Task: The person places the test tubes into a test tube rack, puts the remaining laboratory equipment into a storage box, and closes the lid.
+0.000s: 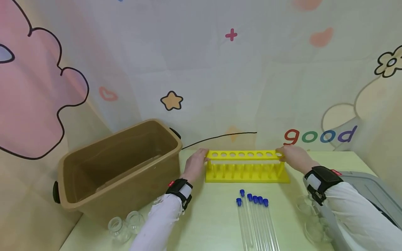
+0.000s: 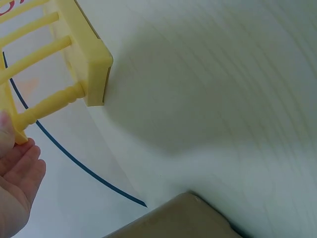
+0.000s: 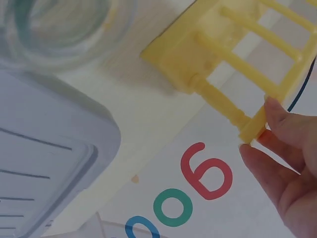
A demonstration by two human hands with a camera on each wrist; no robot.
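Observation:
A yellow test tube rack (image 1: 248, 178) stands upright near the back of the table, its top bar pierced by a row of round holes. My left hand (image 1: 195, 164) pinches the left end of that top bar; in the left wrist view the thumb and fingers (image 2: 22, 171) meet at its corner. At the other end, my right hand (image 1: 295, 158) grips the bar between thumb and fingers (image 3: 277, 173). In front of the rack lie several clear test tubes (image 1: 259, 223) with blue caps, side by side on the table.
To the left is a large brown bin (image 1: 138, 181) with black handles. Glass jars (image 1: 116, 228) sit in front of it. More clear glassware (image 1: 314, 228) stands at the right, beside a grey lid (image 1: 361, 177). A printed cloth (image 1: 201, 62) hangs behind the table.

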